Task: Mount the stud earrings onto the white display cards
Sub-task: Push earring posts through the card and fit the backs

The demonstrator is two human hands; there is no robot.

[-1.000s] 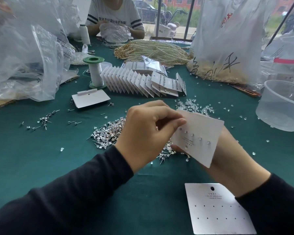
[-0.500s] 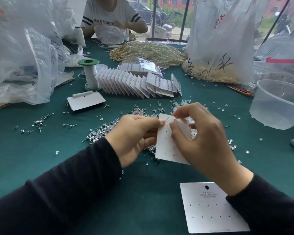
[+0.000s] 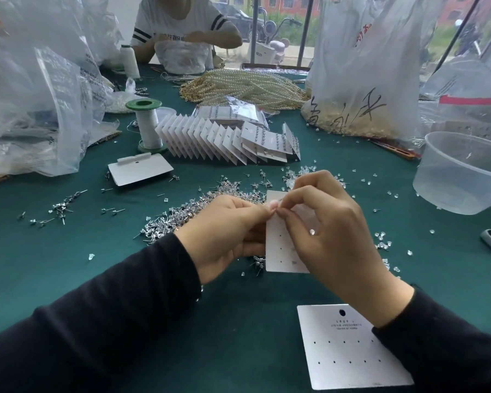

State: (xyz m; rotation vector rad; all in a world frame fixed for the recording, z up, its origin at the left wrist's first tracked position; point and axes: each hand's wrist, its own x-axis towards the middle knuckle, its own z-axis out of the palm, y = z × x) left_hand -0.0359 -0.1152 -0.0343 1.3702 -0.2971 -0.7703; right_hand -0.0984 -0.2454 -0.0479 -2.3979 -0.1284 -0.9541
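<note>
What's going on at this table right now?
A person is mounting stud earrings. The left hand holds a white display card upright above the pile of loose studs; the right hand pinches its top edge, probably seating a stud. A blank card lies nearer, and finished cards stand fanned behind.

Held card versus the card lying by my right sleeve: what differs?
The held card is off the cloth, gripped by the left hand and pinched at its top by the right hand; the lying card rests flat, untouched. The held card is half hidden by fingers; the lying card shows nearly whole, hang hole and print visible. Both are white, with rows of small holes.
</note>
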